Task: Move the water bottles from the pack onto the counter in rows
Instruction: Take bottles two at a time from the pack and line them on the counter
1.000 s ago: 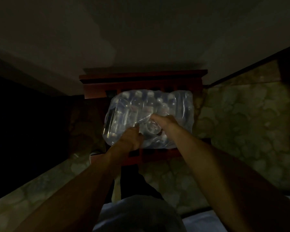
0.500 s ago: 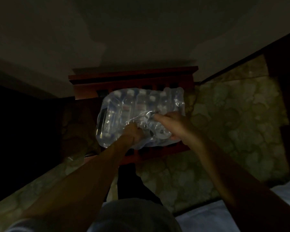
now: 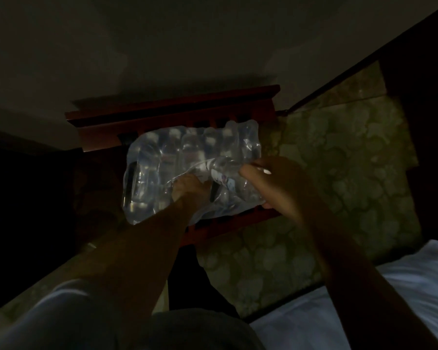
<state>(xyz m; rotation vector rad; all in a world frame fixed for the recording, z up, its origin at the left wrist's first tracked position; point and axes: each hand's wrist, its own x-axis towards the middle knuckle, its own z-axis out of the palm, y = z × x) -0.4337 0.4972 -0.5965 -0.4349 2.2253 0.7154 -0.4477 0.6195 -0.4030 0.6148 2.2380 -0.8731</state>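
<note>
In dim light, the left hand (image 3: 190, 188) is closed on the torn plastic wrap of the pack (image 3: 187, 170) at its near edge. Just to its right, the right hand (image 3: 276, 183) is wrapped around a bottle (image 3: 223, 168) lying half out of the wrap. Beyond both hands, more bottles stand inside the pack, which rests on a red wooden stand (image 3: 177, 109).

No legible text. The label on the water bottle (image 3: 223, 173) just left of the right hand (image 3: 276, 183) shows only blurred, unreadable print in dim light.
</note>
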